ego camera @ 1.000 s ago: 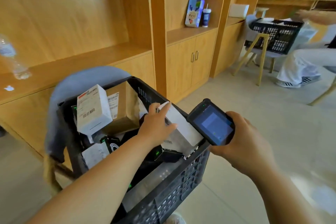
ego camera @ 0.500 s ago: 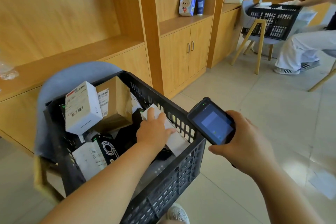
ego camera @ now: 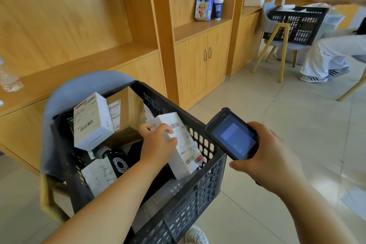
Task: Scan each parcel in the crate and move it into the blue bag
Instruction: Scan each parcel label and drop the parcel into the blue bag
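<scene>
Parcel (ego camera: 184,144), boxy white card, rests in left hand (ego camera: 158,144) inside latticed crate (ego camera: 188,204).

Barcoded shipping labels everywhere, yet no word or number resolves. The print on the white parcel (ego camera: 184,144) at the right wall of the crate (ego camera: 198,194) is too fine, and so is that on the upright white box (ego camera: 91,123) and the brown carton (ego camera: 128,109) at the far side. The scanner (ego camera: 233,136) screen shows only a pale panel.

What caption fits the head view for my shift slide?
Head view: left hand grips a labelled white parcel in the black crate while the right hand holds the scanner.
</scene>
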`<state>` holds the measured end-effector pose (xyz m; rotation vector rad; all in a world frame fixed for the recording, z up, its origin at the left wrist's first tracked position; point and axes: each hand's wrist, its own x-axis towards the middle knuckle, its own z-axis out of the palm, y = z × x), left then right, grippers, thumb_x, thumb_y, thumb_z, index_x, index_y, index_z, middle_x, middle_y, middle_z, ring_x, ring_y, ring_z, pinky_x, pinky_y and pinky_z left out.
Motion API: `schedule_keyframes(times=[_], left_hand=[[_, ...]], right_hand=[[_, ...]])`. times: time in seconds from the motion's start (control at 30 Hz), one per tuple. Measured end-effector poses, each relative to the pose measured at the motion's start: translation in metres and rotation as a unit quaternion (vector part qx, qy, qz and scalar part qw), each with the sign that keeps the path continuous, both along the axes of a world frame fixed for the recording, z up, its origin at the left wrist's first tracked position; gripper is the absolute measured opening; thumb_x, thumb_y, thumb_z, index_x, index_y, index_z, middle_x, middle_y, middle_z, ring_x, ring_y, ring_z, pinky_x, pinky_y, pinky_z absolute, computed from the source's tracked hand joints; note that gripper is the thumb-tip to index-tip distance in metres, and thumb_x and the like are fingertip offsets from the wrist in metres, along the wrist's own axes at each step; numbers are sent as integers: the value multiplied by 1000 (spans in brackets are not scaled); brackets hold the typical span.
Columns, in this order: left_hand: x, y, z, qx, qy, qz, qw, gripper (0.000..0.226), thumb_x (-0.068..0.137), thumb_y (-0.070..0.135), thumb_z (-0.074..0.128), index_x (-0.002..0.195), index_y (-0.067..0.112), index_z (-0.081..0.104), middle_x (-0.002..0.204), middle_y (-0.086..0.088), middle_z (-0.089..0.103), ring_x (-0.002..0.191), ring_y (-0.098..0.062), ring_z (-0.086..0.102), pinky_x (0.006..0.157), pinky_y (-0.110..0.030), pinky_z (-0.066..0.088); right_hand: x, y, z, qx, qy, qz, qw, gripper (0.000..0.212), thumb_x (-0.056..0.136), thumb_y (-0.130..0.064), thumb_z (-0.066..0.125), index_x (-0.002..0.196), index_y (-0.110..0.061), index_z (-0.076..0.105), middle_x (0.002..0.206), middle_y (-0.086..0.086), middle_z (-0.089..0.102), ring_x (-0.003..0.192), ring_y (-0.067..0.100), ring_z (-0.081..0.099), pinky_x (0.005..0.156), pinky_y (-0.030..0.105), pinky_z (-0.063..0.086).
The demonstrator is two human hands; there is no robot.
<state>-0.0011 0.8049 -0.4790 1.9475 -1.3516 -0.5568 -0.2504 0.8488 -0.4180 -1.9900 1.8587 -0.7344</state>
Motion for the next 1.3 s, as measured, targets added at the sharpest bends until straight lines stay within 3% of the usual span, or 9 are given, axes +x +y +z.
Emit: schedule_keyframes(times=[0.1, 0.17, 0.23, 0.33, 0.43, 0.5, 0.67, 0.97, 1.3], left_hand=[[17, 8, 15, -16, 62, 22, 998, 57, 78, 15, 75, 119, 40, 45, 135, -3, 28, 101, -18, 48, 60, -13, 42], [28, 16, 29, -17, 136, 50, 989, 93, 74, 10, 79, 142, 42, 24, 139, -5, 40, 116, -25, 50, 79, -33, 51], [38, 25, 39, -10, 207, 75, 975, 109, 72, 6, 80, 150, 36, 11, 135, -3, 51, 122, -26, 50, 90, -47, 46], [53, 42, 48, -4, 249, 73, 966, 90, 70, 7, 82, 144, 17, 34, 125, -3, 63, 111, -24, 59, 90, -44, 50], [64, 63, 54, -37, 224, 56, 972, 54, 69, 8, 82, 116, 20, 57, 114, 5, 65, 97, -12, 62, 65, -23, 47], [70, 76, 59, -61, 205, 50, 976, 57, 68, 10, 84, 116, 23, 57, 108, 11, 62, 90, -2, 58, 61, -18, 41], [82, 105, 70, -118, 179, 65, 975, 63, 65, 11, 87, 113, 30, 51, 106, 15, 58, 89, -2, 58, 61, -15, 44], [107, 132, 73, -181, 137, 82, 971, 68, 62, 13, 89, 113, 33, 48, 116, 11, 58, 105, -12, 57, 85, -38, 53], [116, 146, 72, -197, 144, 80, 966, 70, 63, 16, 89, 115, 33, 46, 121, 10, 58, 109, -14, 58, 83, -36, 54]], right_hand=[[4, 3, 5, -5, -1, 8, 1000, 79, 48, -44, 75, 117, -40, 36, 87, -17, 47, 63, 14, 55, 56, 39, 54], [9, 6, 9, -11, 0, 14, 1000, 78, 48, -43, 74, 116, -40, 37, 87, -18, 46, 63, 13, 55, 56, 38, 54], [14, 10, 14, -13, 5, 18, 1000, 77, 48, -43, 73, 116, -41, 36, 87, -18, 47, 63, 13, 55, 58, 38, 54], [25, 19, 22, -9, 17, 43, 999, 78, 49, -44, 73, 116, -42, 33, 87, -19, 44, 68, 11, 53, 58, 38, 54], [39, 29, 29, 0, 54, 73, 996, 83, 50, -47, 74, 121, -41, 31, 91, -18, 44, 73, 10, 50, 60, 38, 54], [49, 35, 34, 1, 90, 94, 992, 86, 51, -48, 73, 126, -39, 32, 92, -16, 47, 72, 9, 50, 63, 35, 52], [68, 49, 45, 2, 150, 130, 980, 89, 54, -48, 70, 133, -37, 31, 90, -13, 49, 76, 12, 49, 66, 30, 43], [87, 63, 61, -44, 190, 148, 970, 91, 53, -49, 70, 134, -37, 30, 88, -14, 47, 75, 11, 46, 65, 27, 38], [92, 77, 67, -47, 190, 149, 969, 90, 54, -48, 71, 132, -37, 28, 87, -14, 47, 75, 9, 47, 64, 26, 39]])
